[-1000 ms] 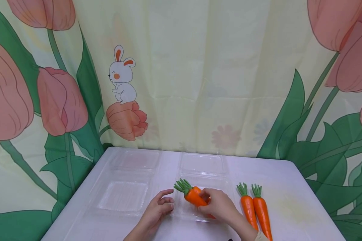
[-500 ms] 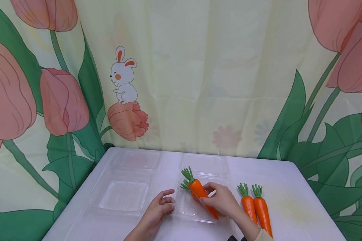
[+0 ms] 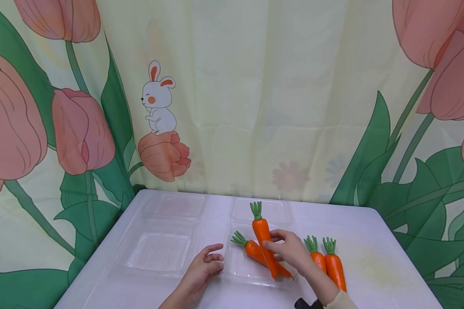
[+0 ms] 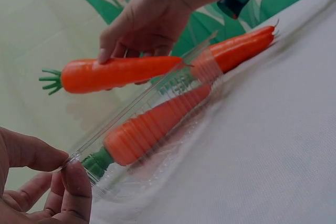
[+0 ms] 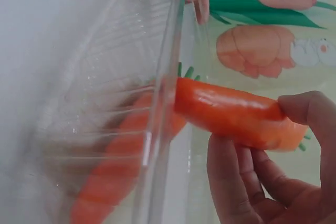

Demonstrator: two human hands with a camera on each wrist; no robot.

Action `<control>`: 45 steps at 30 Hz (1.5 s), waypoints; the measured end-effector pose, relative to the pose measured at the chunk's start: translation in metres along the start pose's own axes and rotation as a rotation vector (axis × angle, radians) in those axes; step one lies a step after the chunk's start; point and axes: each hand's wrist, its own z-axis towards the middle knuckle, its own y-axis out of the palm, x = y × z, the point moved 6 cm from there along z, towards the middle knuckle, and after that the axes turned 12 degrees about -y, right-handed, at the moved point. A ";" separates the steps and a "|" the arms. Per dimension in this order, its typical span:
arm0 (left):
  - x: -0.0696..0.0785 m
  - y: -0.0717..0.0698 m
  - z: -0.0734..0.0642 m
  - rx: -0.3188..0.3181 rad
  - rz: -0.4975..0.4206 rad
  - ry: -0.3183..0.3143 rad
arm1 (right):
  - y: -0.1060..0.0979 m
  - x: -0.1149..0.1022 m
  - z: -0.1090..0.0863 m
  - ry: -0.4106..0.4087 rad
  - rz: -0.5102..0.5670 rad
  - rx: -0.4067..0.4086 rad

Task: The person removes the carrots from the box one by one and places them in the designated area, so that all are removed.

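Note:
My right hand [image 3: 290, 251] pinches an orange carrot [image 3: 261, 231] with a short green top between thumb and fingers. The carrot is held over the clear plastic clamshell container [image 3: 236, 268], its green top pointing away from me. Inside that container a second carrot [image 3: 252, 249] lies diagonally, partly covered by the held one in the head view. At the container's left side is my left hand [image 3: 203, 270]; in the left wrist view its thumb and finger pinch the clear rim [image 4: 73, 158]. Through the ribbed wall, the inside carrot [image 4: 144, 132] shows along its length.
Two more carrots [image 3: 335, 270] lie side by side on the white table, right of my right forearm. A second clear clamshell [image 3: 158, 251] stands open on the left. A tulip-and-rabbit curtain [image 3: 232, 107] hangs behind the table.
My right hand has moved slightly right, turning the held carrot from a leftward slant to nearly straight away from me. The carrot inside the container has come into fuller view. My left hand stays put.

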 end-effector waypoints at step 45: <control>0.000 0.001 -0.002 -0.005 0.004 -0.005 | -0.027 0.016 -0.013 0.174 0.117 0.019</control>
